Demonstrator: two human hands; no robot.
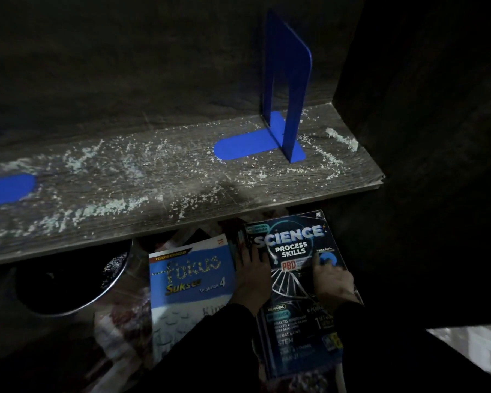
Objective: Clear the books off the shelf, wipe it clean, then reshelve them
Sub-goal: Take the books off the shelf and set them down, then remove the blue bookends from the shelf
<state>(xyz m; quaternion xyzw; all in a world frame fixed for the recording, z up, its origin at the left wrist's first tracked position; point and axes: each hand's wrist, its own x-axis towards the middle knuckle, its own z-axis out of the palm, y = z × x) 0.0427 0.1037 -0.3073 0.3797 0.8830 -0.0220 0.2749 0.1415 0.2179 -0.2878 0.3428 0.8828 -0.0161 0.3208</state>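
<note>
R hand (333, 280) spread flat on Science book (291, 282); L hand (252, 277) along spine

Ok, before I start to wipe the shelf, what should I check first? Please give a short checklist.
1. Books off the shelf: ok, none on it.
2. Shelf clean: not ok, pale crumbs all over.
3. Blue bookend removed: not ok, it stands upright at the right; a second blue base lies at the left.
4. Hands free: not ok, left hand and right hand are on the Science Process Skills book.
5. Cloth ready: cannot tell, none in view.
</note>
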